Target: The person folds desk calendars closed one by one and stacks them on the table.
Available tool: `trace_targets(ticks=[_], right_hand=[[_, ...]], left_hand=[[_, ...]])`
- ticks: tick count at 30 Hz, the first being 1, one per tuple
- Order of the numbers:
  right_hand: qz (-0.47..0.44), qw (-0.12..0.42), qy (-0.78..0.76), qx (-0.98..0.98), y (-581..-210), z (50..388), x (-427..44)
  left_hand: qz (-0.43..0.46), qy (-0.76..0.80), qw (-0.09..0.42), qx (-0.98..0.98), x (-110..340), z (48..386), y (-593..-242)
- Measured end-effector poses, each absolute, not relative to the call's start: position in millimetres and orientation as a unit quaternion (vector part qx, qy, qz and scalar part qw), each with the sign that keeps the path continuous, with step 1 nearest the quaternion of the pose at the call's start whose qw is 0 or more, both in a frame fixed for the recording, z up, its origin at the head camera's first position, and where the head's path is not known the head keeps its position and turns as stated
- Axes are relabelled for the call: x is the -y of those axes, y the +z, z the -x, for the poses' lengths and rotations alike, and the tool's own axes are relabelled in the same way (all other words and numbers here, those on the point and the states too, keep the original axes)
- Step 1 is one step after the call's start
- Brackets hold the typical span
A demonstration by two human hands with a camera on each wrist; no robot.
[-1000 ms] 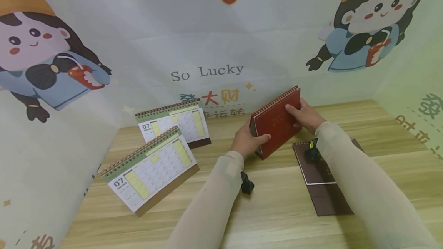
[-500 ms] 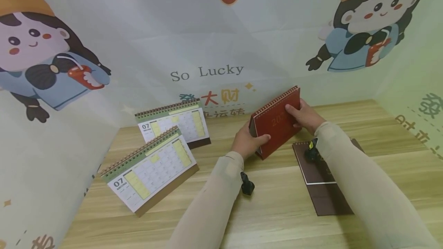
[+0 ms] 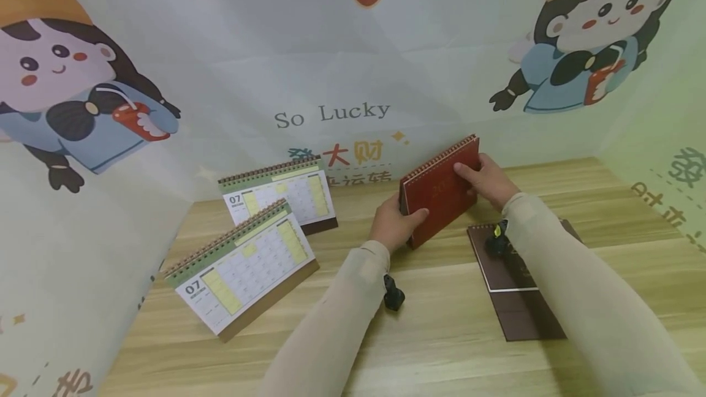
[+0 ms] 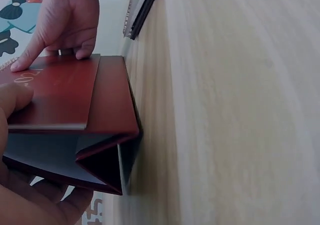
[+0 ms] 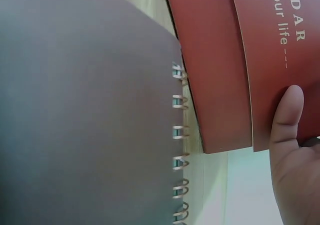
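A red spiral-bound desk calendar (image 3: 441, 192) stands tilted near the back wall, its rings along the top. My left hand (image 3: 390, 225) grips its left end, thumb on the front cover and fingers behind. At the other end my right hand (image 3: 491, 181) holds it, thumb on the cover. In the left wrist view the folded base of the red calendar (image 4: 112, 95) shows its open triangular end, with my left hand (image 4: 25, 200) around it. The right wrist view has my right hand's thumb (image 5: 290, 115) against the red cover (image 5: 270, 50).
Two calendars with green tops and white pages, one in front (image 3: 248, 274) and one behind (image 3: 298, 195), stand at the left. A dark brown calendar (image 3: 524, 317) lies partly under my right forearm. A printed cloth wall (image 3: 248, 78) borders the wooden table (image 3: 430, 336).
The lower edge of the red calendar has shifted slightly up and back in the head view, with both hands still on it. The other calendars keep their places on the table.
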State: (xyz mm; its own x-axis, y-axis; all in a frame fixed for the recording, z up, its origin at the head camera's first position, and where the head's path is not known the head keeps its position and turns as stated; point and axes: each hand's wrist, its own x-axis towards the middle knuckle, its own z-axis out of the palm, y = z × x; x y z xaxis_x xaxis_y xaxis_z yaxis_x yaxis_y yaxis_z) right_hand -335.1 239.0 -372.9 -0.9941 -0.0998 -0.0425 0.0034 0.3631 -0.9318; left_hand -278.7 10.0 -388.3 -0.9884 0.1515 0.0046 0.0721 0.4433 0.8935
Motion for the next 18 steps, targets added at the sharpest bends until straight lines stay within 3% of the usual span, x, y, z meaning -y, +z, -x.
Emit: trace_targets(ticks=[18], right_hand=[[0.072, 0.036, -0.56, -0.824, -354.9, 332.5, -243.6]], left_hand=[[-0.111, 0.5, 0.027, -0.859, -7.8, 276.6, -368.3]])
